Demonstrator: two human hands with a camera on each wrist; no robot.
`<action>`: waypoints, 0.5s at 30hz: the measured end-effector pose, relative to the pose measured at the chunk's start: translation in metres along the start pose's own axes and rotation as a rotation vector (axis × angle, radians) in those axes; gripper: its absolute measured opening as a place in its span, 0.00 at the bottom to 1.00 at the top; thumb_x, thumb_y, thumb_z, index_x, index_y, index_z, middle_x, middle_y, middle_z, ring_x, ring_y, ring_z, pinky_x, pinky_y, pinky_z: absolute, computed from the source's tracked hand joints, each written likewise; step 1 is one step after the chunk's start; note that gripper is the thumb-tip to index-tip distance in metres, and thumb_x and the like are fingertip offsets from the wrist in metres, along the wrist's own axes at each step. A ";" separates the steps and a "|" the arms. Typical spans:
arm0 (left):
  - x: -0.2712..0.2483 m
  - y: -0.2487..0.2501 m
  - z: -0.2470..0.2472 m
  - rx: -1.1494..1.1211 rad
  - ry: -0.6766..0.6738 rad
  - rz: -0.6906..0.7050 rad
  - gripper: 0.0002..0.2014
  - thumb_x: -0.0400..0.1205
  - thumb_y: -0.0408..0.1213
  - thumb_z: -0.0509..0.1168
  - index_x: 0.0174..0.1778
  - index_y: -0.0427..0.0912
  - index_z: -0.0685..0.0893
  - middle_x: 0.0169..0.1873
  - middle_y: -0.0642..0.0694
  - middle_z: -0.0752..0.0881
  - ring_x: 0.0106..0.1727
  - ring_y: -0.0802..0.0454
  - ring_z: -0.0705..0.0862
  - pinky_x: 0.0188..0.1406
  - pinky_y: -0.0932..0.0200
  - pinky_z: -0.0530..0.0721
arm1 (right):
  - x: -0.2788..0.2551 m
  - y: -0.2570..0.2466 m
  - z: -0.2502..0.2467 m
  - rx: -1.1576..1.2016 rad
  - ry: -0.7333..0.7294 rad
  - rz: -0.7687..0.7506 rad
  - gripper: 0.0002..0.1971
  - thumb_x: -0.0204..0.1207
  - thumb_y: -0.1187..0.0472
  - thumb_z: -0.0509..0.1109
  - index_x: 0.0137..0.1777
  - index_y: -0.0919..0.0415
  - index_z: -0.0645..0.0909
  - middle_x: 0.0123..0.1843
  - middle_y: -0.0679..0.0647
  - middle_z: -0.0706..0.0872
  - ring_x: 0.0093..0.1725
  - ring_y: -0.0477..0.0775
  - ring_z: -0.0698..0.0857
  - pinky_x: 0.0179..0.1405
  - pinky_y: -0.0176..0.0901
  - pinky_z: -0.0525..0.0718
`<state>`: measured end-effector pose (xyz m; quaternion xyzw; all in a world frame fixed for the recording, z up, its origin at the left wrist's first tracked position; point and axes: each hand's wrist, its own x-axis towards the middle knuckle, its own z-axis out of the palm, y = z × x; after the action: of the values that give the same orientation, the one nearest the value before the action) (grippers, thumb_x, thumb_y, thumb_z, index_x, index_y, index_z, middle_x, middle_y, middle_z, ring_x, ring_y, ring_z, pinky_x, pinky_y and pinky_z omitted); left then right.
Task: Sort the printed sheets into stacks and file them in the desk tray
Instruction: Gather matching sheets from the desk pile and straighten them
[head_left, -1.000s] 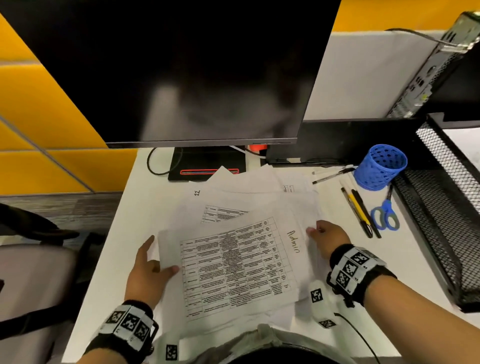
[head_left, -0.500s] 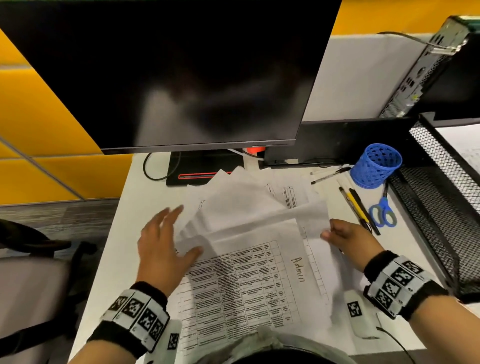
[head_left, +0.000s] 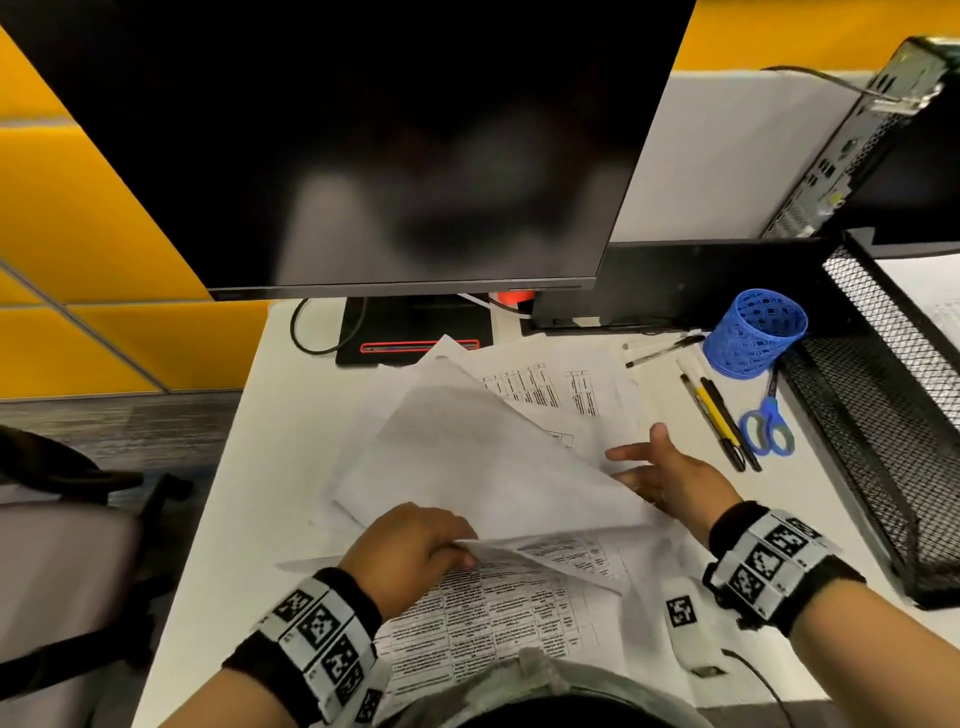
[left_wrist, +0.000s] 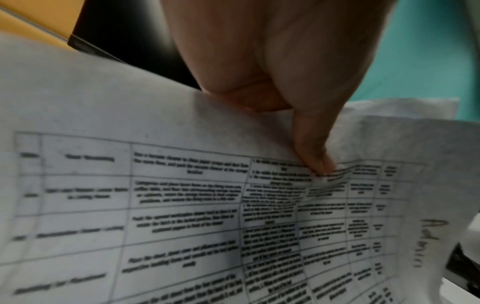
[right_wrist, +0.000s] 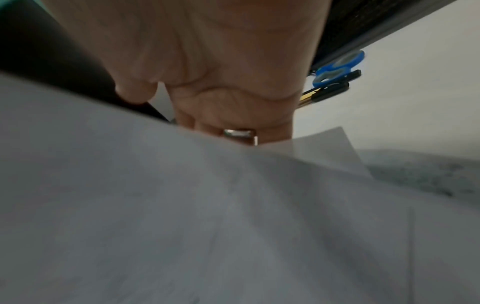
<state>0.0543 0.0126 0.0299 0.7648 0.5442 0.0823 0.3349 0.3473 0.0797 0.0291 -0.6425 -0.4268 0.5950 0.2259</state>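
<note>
A loose pile of printed sheets (head_left: 550, 384) covers the white desk (head_left: 249, 467). My left hand (head_left: 457, 551) pinches the near edge of one sheet (head_left: 493, 467), which is lifted with its blank back facing up. In the left wrist view my thumb (left_wrist: 314, 148) presses on that sheet's printed table side (left_wrist: 182, 205), marked "Admin". My right hand (head_left: 639, 462) is spread with straight fingers against the lifted sheet's right edge. Another printed sheet (head_left: 493, 618) lies flat below. The black mesh desk tray (head_left: 883, 415) stands at the right. In the right wrist view the sheet (right_wrist: 207, 205) hides my fingertips.
A large dark monitor (head_left: 363, 145) on its stand (head_left: 415, 332) looms over the back of the desk. A blue mesh cup (head_left: 753, 338), pens (head_left: 717, 415) and blue scissors (head_left: 769, 426) lie between the sheets and the tray. A chair (head_left: 67, 545) sits at the left.
My left hand has gone from lying flat on the pile to pinching a sheet's near edge. That sheet has risen, blank side up. My right hand has opened and spread beside it.
</note>
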 end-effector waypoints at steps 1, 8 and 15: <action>-0.003 -0.002 0.001 -0.006 -0.005 0.015 0.07 0.80 0.41 0.65 0.46 0.53 0.89 0.31 0.66 0.82 0.38 0.70 0.78 0.36 0.80 0.67 | 0.003 -0.002 0.001 -0.059 -0.013 0.015 0.25 0.79 0.40 0.53 0.55 0.55 0.86 0.52 0.60 0.90 0.54 0.56 0.86 0.60 0.45 0.77; -0.019 -0.018 0.001 -0.100 0.099 -0.019 0.09 0.78 0.51 0.62 0.43 0.56 0.86 0.30 0.75 0.81 0.39 0.78 0.78 0.39 0.79 0.69 | 0.019 -0.008 0.024 -0.727 -0.177 -0.059 0.21 0.75 0.57 0.71 0.68 0.56 0.79 0.63 0.52 0.84 0.59 0.51 0.80 0.56 0.34 0.71; -0.027 -0.013 -0.041 -0.263 0.413 -0.217 0.10 0.80 0.43 0.65 0.35 0.62 0.77 0.28 0.64 0.86 0.37 0.74 0.82 0.28 0.76 0.75 | 0.017 -0.010 0.017 -0.079 0.076 0.030 0.10 0.79 0.73 0.60 0.47 0.64 0.83 0.51 0.66 0.85 0.45 0.61 0.83 0.47 0.39 0.83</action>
<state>0.0135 0.0084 0.0604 0.6189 0.6643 0.2702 0.3204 0.3274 0.0950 0.0241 -0.6794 -0.4313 0.5561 0.2076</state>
